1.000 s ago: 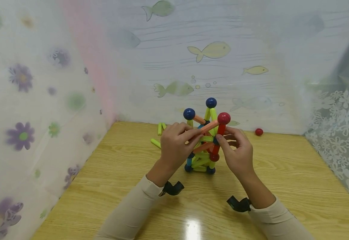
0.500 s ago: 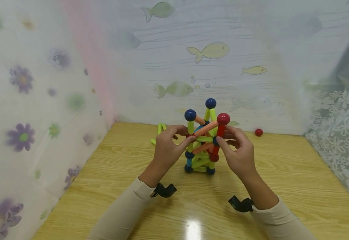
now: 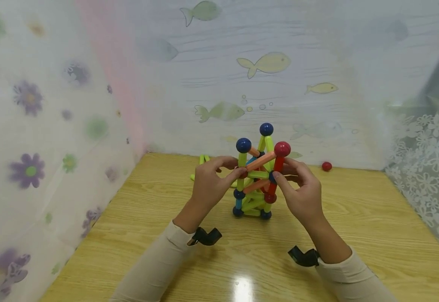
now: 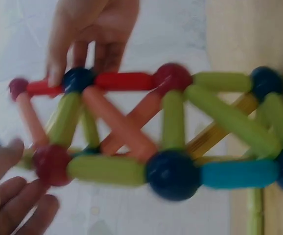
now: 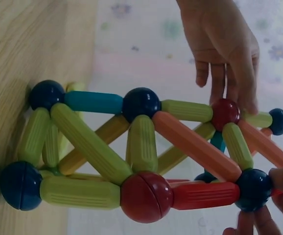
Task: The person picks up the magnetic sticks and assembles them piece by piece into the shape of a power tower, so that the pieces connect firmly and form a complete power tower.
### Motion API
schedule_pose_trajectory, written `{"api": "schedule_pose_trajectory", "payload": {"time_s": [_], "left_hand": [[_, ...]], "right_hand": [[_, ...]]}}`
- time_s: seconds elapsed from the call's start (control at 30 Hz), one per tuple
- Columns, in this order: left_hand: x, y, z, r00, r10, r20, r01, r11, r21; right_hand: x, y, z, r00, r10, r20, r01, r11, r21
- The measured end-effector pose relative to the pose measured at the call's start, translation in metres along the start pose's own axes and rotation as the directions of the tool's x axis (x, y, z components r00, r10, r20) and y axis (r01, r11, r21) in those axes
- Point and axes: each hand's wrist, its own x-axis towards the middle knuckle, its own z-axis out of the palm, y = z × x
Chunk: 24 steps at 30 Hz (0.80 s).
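Observation:
A tower of magnetic rods and balls stands upright on the table, with lime rods point(image 3: 258, 175), orange rods point(image 3: 261, 160) and red rods. My left hand point(image 3: 210, 178) pinches a red ball point(image 4: 53, 165) partway up the left column, thumb at the front. Above it a blue ball point(image 3: 244, 145) tops that column. On the other side my right hand point(image 3: 303, 191) grips a blue ball point(image 5: 254, 189) of the right column between thumb and fingers. A red ball point(image 3: 282, 149) caps this column, and another blue ball point(image 3: 266, 129) tops the back. Fingers behind the tower are partly hidden.
Several loose lime rods point(image 3: 202, 159) lie behind my left hand, partly covered by it. A single red ball point(image 3: 327, 166) rests near the table's back edge at the right. Printed curtains point(image 3: 166, 84) close off the table's back and sides.
My left hand has moved from the orange rod down and left to the red ball on the left column. That column's top has shifted slightly right. My right hand stays on its blue ball.

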Motion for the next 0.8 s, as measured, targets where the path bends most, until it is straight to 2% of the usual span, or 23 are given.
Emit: {"api": "schedule_pose_trajectory", "payload": {"time_s": [0.07, 0.13, 0.2, 0.23, 0.27, 0.33, 0.43, 0.47, 0.5, 0.57, 0.7, 0.8], "left_hand": [[0.004, -0.009, -0.009, 0.998, -0.065, 0.023, 0.065, 0.997, -0.029], [0.008, -0.024, -0.017, 0.986, -0.158, 0.05, 0.161, 0.985, -0.057], [0.008, -0.046, -0.023, 0.96, -0.265, 0.093, 0.272, 0.96, -0.065], [0.006, -0.058, -0.025, 0.939, -0.324, 0.118, 0.332, 0.942, -0.048], [0.003, -0.071, -0.026, 0.909, -0.392, 0.145, 0.398, 0.917, -0.016], [-0.005, -0.096, -0.026, 0.833, -0.517, 0.2, 0.514, 0.855, 0.069], [-0.018, -0.125, -0.026, 0.715, -0.65, 0.258, 0.618, 0.76, 0.202], [-0.022, -0.131, -0.026, 0.686, -0.677, 0.266, 0.635, 0.736, 0.235], [-0.025, -0.137, -0.026, 0.671, -0.691, 0.269, 0.634, 0.723, 0.274], [-0.03, -0.144, -0.027, 0.665, -0.697, 0.268, 0.61, 0.714, 0.344], [-0.036, -0.15, -0.028, 0.701, -0.664, 0.259, 0.501, 0.717, 0.484], [-0.037, -0.15, -0.028, 0.709, -0.65, 0.274, 0.451, 0.717, 0.532]], "right_hand": [[0.0, -0.001, 0.0, 1.0, 0.021, 0.017, -0.021, 1.0, -0.011], [0.001, -0.001, 0.0, 0.998, 0.045, 0.033, -0.044, 0.999, -0.027], [0.001, -0.001, -0.001, 0.997, 0.068, 0.043, -0.066, 0.997, -0.035], [0.001, -0.001, -0.001, 0.996, 0.077, 0.044, -0.075, 0.996, -0.036], [0.002, -0.001, -0.001, 0.996, 0.083, 0.045, -0.082, 0.996, -0.038], [0.001, -0.001, -0.002, 0.994, 0.095, 0.047, -0.093, 0.995, -0.04], [0.001, -0.001, -0.002, 0.992, 0.118, 0.049, -0.117, 0.993, -0.034], [0.0, -0.001, -0.003, 0.991, 0.126, 0.05, -0.124, 0.992, -0.031], [0.0, -0.001, -0.003, 0.99, 0.133, 0.049, -0.132, 0.991, -0.03], [-0.001, -0.001, -0.004, 0.988, 0.146, 0.048, -0.145, 0.989, -0.026], [-0.001, -0.001, -0.004, 0.986, 0.159, 0.051, -0.158, 0.987, -0.022], [-0.001, -0.001, -0.004, 0.984, 0.167, 0.059, -0.167, 0.986, -0.013]]}}
